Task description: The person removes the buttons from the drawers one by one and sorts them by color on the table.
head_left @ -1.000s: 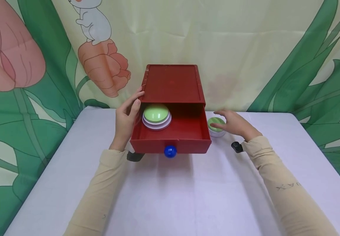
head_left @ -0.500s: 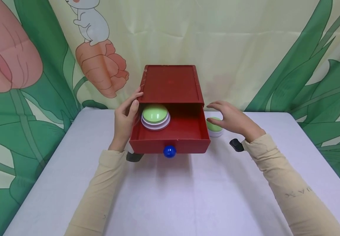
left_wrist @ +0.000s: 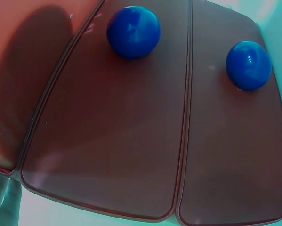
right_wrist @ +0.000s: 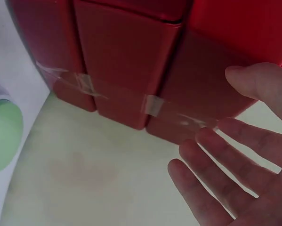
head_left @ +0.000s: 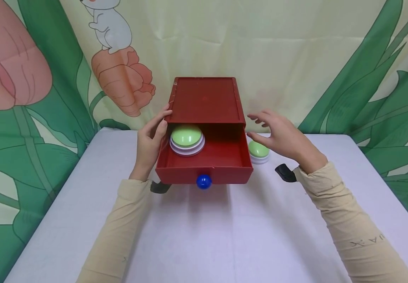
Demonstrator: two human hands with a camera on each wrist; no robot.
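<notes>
A red drawer cabinet (head_left: 205, 100) stands on the table with its top drawer (head_left: 175, 175) pulled out. Inside, toward the left, sits a green-domed white round button (head_left: 186, 136). My left hand (head_left: 147, 147) rests along the cabinet's left side, its thumb near the front edge and its fingers extended. A second green-domed button (head_left: 258, 149) stands on the table at the right. Higher up, beside the cabinet's right wall, hovers my right hand (head_left: 281, 135) with loosely bent fingers and nothing in its grasp. The right wrist view shows its fingers (right_wrist: 211, 174) spread near the stacked red units.
A blue knob (head_left: 204, 181) juts from the pulled-out drawer. Lower drawer fronts with blue knobs (left_wrist: 133, 32) show in the left wrist view. Clear tape (right_wrist: 153, 104) runs across the cabinet's side. A printed curtain (head_left: 274, 59) hangs behind the white table (head_left: 204, 236).
My right hand has risen from beside the table's green button to higher up at the cabinet's right side. The left hand, drawer and both buttons have stayed in place.
</notes>
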